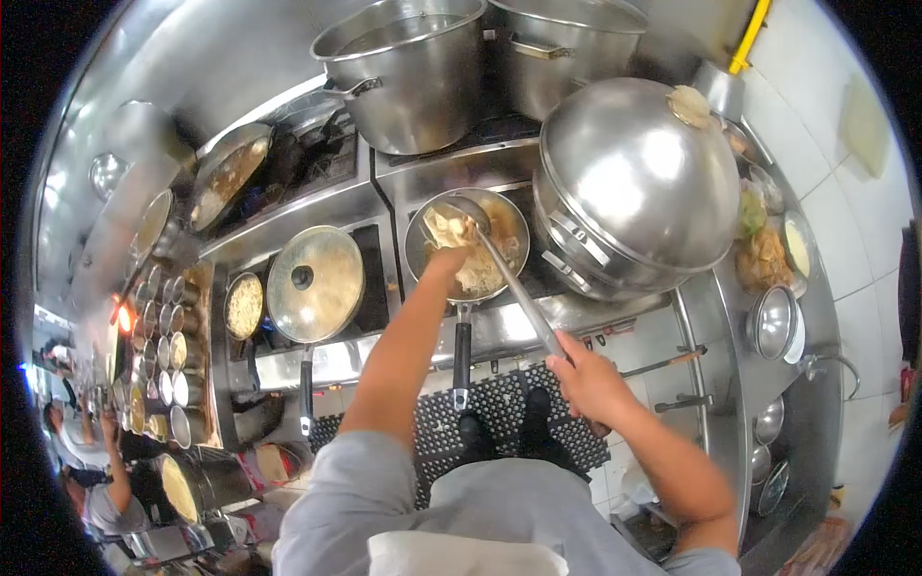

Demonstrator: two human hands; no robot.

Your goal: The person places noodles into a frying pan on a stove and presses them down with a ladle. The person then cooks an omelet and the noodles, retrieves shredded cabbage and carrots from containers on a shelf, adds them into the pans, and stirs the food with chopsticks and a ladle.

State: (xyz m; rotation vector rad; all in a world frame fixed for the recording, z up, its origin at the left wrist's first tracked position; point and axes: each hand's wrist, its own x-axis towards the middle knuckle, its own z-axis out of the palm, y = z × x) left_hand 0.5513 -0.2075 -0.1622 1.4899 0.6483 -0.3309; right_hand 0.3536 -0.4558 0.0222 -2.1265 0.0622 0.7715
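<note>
My right hand [588, 386] is wrapped around the long metal handle of a ladle [519, 288]. The handle slants up and left to a rounded bowl inside a frying pan [463, 309] on the stove. Over the pan, my left hand [451, 259] reaches in, its fingers drawn together beside the ladle's bowl and some pale food pieces [444, 227]. What those fingers grip is partly hidden. Thin pale strands of food [477, 278] and brownish liquid lie in the pan. The pan's black handle [463, 360] points toward my body.
Left of the pan are a lidded pan [315, 288] and a small pan of chopped food [244, 307]. A large domed steel pot [634, 178] stands close on the right, with stockpots [408, 82] behind. Metal containers [165, 350] and a person [96, 470] are at far left.
</note>
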